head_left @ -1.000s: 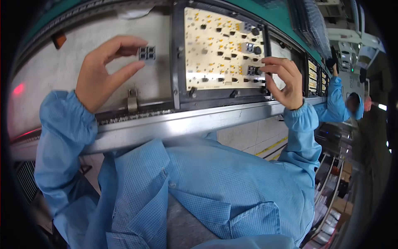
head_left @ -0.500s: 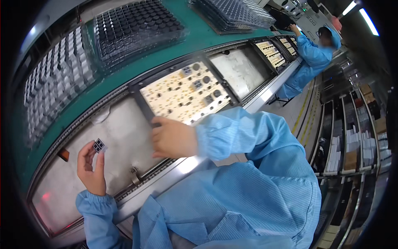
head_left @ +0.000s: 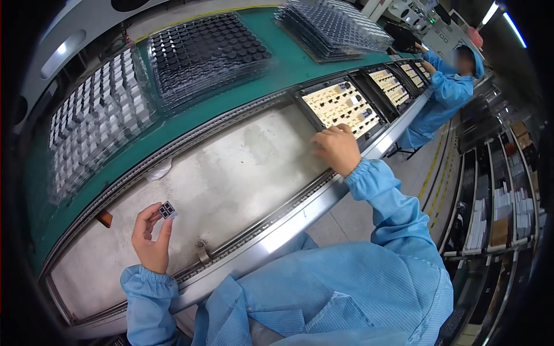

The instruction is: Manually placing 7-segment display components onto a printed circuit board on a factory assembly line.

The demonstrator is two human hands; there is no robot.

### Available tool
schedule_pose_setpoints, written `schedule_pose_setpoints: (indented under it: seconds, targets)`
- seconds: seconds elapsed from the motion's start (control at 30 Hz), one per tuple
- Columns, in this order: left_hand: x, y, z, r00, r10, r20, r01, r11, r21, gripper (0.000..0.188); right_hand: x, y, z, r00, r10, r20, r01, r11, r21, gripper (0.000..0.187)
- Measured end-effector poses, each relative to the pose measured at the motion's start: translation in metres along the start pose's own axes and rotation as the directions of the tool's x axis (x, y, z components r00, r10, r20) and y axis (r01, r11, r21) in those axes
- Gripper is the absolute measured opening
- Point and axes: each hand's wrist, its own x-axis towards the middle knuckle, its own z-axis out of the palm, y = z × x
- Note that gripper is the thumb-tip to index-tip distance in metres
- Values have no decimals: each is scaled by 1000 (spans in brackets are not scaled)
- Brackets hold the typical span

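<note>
Held up between the thumb and fingers of my left hand (head_left: 151,242) is a small two-digit segment display (head_left: 167,210), black-faced with pale outlines. It hovers above the metal bed of the conveyor (head_left: 231,155). My right hand (head_left: 339,151) is at the near left corner of a dark carrier frame (head_left: 307,109), fingers bent and apart over its edge. A pale circuit board (head_left: 332,104) lies in that frame, carrying round black parts and small blocks. The fingertips partly hide the frame's corner.
Behind the conveyor, a green bench (head_left: 190,124) bears a tray of white blocks (head_left: 98,121), a tray of black round parts (head_left: 210,55) and stacked clear trays (head_left: 332,29). More boards (head_left: 389,86) line up to the right. A co-worker in blue (head_left: 444,86) works there. Shelving (head_left: 490,207) stands far right.
The carrier with its board has slid right along the conveyor, close to the other boards, and my right hand has moved along with it. My left hand still holds the segment display.
</note>
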Motion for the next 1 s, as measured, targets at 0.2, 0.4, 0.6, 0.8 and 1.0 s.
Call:
schedule_pose_setpoints:
  seconds: [0.2, 0.4, 0.6, 0.8, 1.0]
  targets:
    - [-1, 12, -16, 1000, 5, -19, -5, 1000, 7, 36, 4, -1, -10, 999, 10, -33, -8, 998, 58, 21]
    - [-17, -9, -16, 996, 43, -73, -46, 998, -32, 37, -8, 5, 12, 981, 193, -19, -192, 981, 18, 19]
    - [-44, -18, -54, 993, 120, 1, -120, 992, 36, 39, 0, -4, 23, 950, 312, 4, -311, 947, -82, 18]
    - [-63, -25, -95, 977, 214, -19, -215, 975, -50, 30, -4, -88, 15, 983, 39, -179, -39, 999, 4, 12]
    - [-95, -13, -150, 985, 170, -14, -171, 979, -115, 30, 12, -266, -52, 993, 3, 117, -60, 871, 488, 13]
